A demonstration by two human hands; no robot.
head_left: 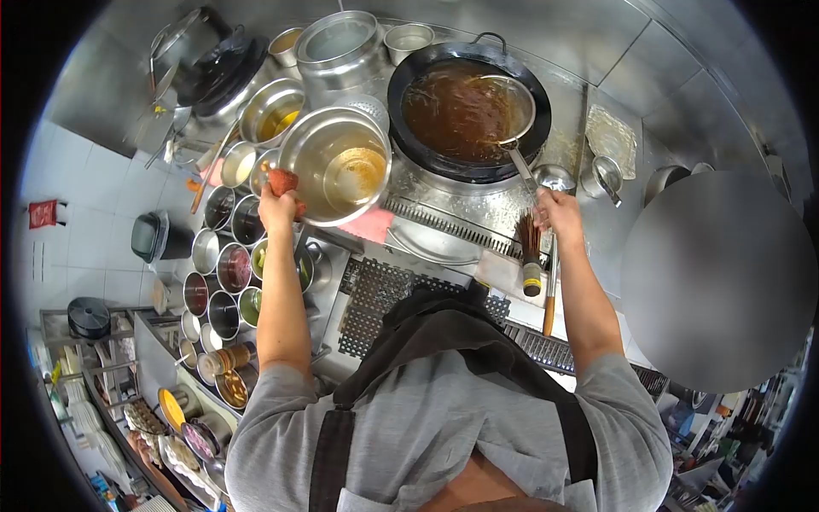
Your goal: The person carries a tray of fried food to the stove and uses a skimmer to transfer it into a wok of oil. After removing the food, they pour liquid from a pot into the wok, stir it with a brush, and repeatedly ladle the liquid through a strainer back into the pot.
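Mesh strainer [517, 107], bowl at the right of the black wok [541, 135], handle crossing the rim; right grip [556, 213] closed on that handle. Left grip [280, 207], closed on the steel pot [300, 154] through a red cloth [282, 180], just beside the wok. A jerk of the strainer could splash the brown liquid [450, 111], presumably hot; a slipping cloth could drop the pot. Obstructions: ladle [549, 316] and bristle brush [531, 254] near the right grip; smaller pot [252, 119] crowding the left.
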